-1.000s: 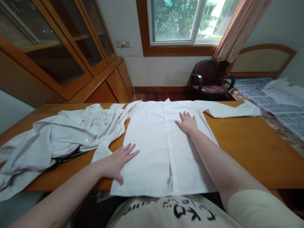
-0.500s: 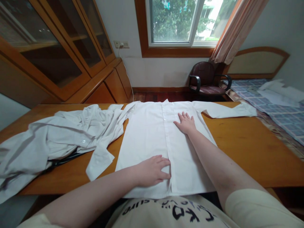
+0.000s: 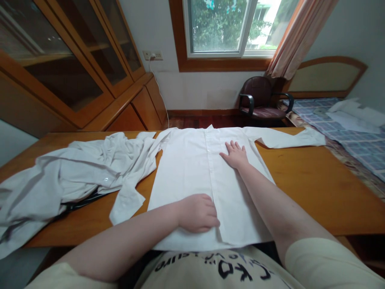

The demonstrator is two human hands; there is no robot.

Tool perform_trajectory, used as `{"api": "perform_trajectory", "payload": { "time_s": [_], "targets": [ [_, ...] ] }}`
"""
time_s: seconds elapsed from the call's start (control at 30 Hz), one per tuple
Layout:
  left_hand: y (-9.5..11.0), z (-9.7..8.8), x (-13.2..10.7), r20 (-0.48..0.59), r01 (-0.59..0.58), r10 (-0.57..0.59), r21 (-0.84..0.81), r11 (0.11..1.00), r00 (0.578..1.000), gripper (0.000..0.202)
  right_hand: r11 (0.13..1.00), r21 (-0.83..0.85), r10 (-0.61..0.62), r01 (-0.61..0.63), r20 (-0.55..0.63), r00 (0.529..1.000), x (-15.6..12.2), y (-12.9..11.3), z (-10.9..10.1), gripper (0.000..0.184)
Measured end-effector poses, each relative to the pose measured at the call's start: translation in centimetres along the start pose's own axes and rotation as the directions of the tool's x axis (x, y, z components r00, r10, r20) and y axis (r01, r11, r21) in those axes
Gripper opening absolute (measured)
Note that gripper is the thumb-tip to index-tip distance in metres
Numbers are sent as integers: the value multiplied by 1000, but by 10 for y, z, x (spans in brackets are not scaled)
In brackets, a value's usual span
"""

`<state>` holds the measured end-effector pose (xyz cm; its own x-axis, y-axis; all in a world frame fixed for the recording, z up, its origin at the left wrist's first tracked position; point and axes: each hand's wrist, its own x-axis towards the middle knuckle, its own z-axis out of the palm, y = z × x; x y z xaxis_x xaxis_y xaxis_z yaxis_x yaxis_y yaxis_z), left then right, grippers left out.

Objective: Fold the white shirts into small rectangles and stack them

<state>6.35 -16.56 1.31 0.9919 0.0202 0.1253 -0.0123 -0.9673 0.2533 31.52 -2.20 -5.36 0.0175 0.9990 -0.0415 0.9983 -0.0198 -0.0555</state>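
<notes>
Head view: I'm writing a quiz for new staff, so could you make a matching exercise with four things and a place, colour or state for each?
1. left hand
2. clothing heap
3. chair
4. right hand

A. dark red
B. fingers spread flat on the shirt
C. fingers curled at the shirt's front edge
D. crumpled, left of the shirt

Pairs: 1-C, 2-D, 3-A, 4-B

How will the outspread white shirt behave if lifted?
The white shirt is probably floppy: its sleeves bend and crease. Likely light, since the cloth looks thin. Unlikely to roll, lying flat under the right hand.
</notes>
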Motion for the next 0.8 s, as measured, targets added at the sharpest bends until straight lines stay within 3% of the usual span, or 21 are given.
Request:
{"api": "perform_trajectory", "payload": {
  "time_s": [0.07, 0.1, 0.23, 0.33, 0.43, 0.5, 0.63, 0.8],
  "targets": [
    [-20, -8, 6, -56, 222, -222, -4, 975, 973, 22, 1000, 3, 0, 0, 4, 1000, 0, 0, -1, 78],
    [-32, -11, 10, -84, 345, -345, -7, 938, 935, 25, 1000, 5, 0, 0, 7, 1000, -1, 0, -1, 78],
    [-85, -11, 25, -131, 704, -696, 24, 709, 706, 45, 1000, 9, 8, -8, 13, 1000, -2, -1, -3, 77],
    [-124, 1, 31, -130, 835, -825, 57, 547, 549, 61, 1000, 6, 13, -13, 22, 1000, -2, -1, -4, 78],
    [-151, 13, 29, -186, 905, -885, 73, 420, 426, 65, 1000, 5, 16, -16, 28, 999, -1, -2, -3, 78],
    [-161, 20, 25, -183, 916, -897, 93, 391, 402, 68, 1000, -3, 17, -17, 30, 999, -1, -2, -3, 78],
    [-166, 26, 21, -139, 902, -893, 129, 413, 429, 70, 1000, -7, 15, -15, 31, 999, -1, -2, -3, 79],
    [-165, 25, 21, -127, 903, -895, 116, 415, 428, 70, 999, 20, 26, -26, 26, 999, -2, -2, -3, 79]
  ]
}}
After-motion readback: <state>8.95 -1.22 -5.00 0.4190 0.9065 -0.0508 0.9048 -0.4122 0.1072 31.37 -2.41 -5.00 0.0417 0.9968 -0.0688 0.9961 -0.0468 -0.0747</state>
